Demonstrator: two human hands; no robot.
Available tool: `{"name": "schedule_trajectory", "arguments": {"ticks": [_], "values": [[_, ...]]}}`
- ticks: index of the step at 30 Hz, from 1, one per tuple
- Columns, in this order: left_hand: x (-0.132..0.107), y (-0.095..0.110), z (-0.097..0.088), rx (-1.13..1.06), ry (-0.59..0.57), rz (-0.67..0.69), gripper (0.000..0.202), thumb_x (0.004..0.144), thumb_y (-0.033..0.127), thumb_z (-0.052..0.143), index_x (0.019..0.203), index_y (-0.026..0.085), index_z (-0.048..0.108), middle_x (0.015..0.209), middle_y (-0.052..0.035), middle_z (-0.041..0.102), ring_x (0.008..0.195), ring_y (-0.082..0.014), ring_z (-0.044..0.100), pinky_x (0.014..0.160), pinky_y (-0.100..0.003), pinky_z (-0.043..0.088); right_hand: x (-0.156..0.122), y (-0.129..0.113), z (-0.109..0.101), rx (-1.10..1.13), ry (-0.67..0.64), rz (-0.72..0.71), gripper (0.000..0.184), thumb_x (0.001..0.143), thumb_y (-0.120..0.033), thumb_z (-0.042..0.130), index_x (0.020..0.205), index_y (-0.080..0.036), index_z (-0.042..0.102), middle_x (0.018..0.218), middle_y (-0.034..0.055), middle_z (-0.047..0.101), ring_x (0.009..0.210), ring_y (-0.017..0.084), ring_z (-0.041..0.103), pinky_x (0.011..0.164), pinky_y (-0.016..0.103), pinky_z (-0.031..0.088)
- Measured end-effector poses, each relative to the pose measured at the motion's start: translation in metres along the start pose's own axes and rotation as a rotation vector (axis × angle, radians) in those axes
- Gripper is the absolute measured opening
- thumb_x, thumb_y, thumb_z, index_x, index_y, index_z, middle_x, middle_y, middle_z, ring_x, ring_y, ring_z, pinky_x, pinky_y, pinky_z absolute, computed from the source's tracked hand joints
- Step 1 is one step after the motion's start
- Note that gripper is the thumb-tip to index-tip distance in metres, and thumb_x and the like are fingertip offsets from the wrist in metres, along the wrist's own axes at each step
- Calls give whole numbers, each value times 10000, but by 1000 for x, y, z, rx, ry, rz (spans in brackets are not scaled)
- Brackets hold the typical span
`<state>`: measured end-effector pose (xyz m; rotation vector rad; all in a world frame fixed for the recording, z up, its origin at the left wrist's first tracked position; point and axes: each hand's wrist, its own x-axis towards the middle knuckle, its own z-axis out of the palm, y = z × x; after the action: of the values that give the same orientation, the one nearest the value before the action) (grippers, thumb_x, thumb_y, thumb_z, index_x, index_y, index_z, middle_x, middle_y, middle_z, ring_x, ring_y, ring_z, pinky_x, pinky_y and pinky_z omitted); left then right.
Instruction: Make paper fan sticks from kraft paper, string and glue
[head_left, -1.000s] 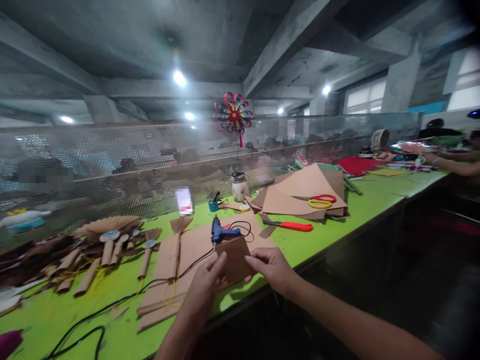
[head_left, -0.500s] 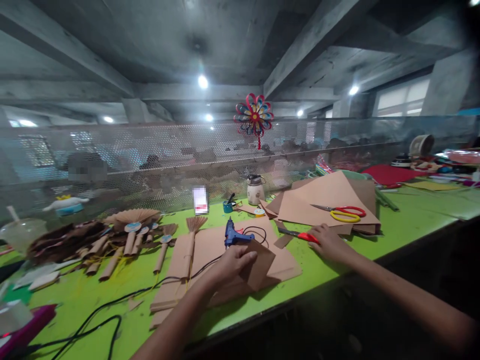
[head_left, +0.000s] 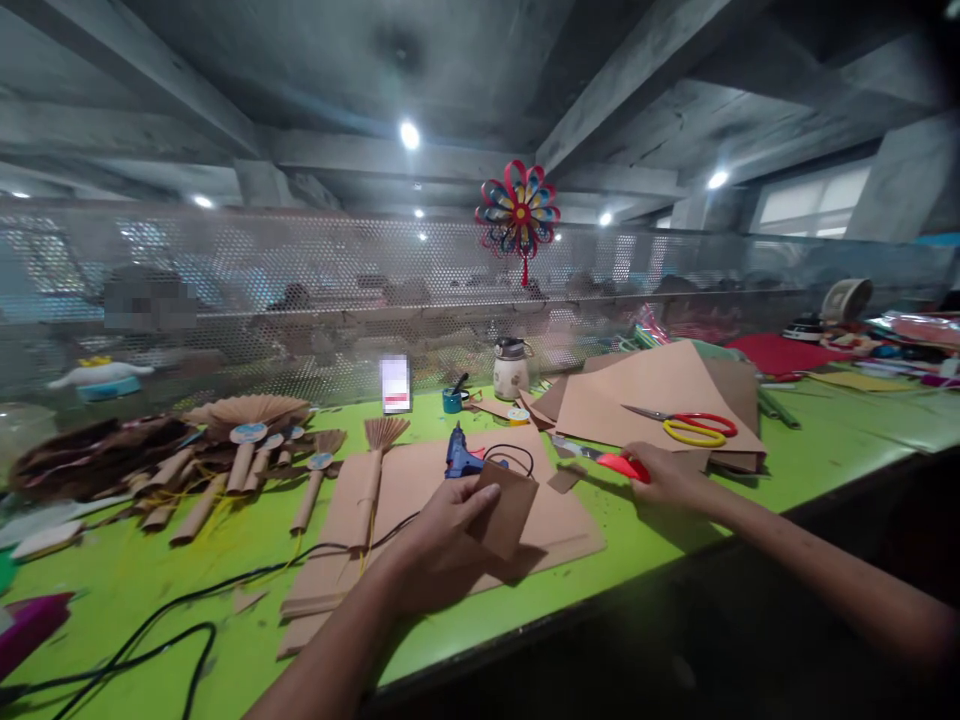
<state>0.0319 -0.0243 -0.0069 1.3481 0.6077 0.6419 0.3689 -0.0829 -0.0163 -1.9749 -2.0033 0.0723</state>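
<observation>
My left hand [head_left: 448, 515] pinches a small square of brown kraft paper [head_left: 507, 512] between thumb and fingers, above the larger stacked brown sheets [head_left: 559, 525]. Behind that hand lies a blue hot glue gun [head_left: 463, 458], its lower part hidden. My right hand [head_left: 666, 477] is closed on the red handle of a pair of scissors [head_left: 621, 466], whose blades point left over the green table. A small brown offcut [head_left: 568, 478] lies just under the blades. Left of the glue gun, a rolled paper piece with a pleated fan top [head_left: 367, 495] rests on the sheets.
Another pair of scissors [head_left: 694, 430], with red and yellow handles, lies on brown sheets [head_left: 637, 390] at the right. Fan-topped paper pieces [head_left: 244, 455] crowd the left. A black cord [head_left: 247, 578] crosses the table. At the back stand a phone [head_left: 395, 384] and a jug [head_left: 511, 370].
My right hand has picked the red-handled scissors up slightly off the table, and their blades have turned. My left hand still holds the paper square, shifted slightly. The view has tilted and moved a little.
</observation>
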Motion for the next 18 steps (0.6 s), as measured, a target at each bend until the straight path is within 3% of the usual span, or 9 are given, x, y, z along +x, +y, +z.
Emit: {"name": "schedule_trajectory", "arguments": {"ticks": [3, 6, 9, 18], "values": [[6, 4, -12, 157, -14, 46, 404, 742, 489, 675, 854, 102, 637, 718, -31, 614, 628, -134, 525, 578, -239, 379, -20, -23, -19, 214, 25, -95, 325, 797, -277, 542, 1095, -157, 593, 971, 80, 642, 845, 220, 581, 745, 303, 436], [9, 1, -17, 254, -46, 70, 403, 769, 506, 636, 806, 104, 627, 686, -20, 594, 609, -122, 504, 561, -229, 359, -41, -45, -35, 444, -162, -119, 391, 882, -435, 502, 1178, -189, 576, 874, 44, 640, 737, 172, 578, 648, 261, 448], [8, -2, -16, 297, -67, 68, 402, 778, 512, 622, 793, 110, 622, 679, -12, 582, 599, -117, 493, 554, -225, 360, -55, -57, -49, 623, -332, -107, 436, 926, -480, 429, 1223, -179, 534, 782, 32, 616, 644, 134, 557, 583, 234, 449], [2, 1, -8, 258, -164, 0, 390, 738, 495, 670, 788, 109, 662, 740, -49, 635, 688, -168, 553, 612, -257, 422, -57, -55, -63, 618, -316, -98, 416, 920, -495, 448, 1138, -175, 600, 702, 6, 560, 598, 103, 498, 549, 205, 428]]}}
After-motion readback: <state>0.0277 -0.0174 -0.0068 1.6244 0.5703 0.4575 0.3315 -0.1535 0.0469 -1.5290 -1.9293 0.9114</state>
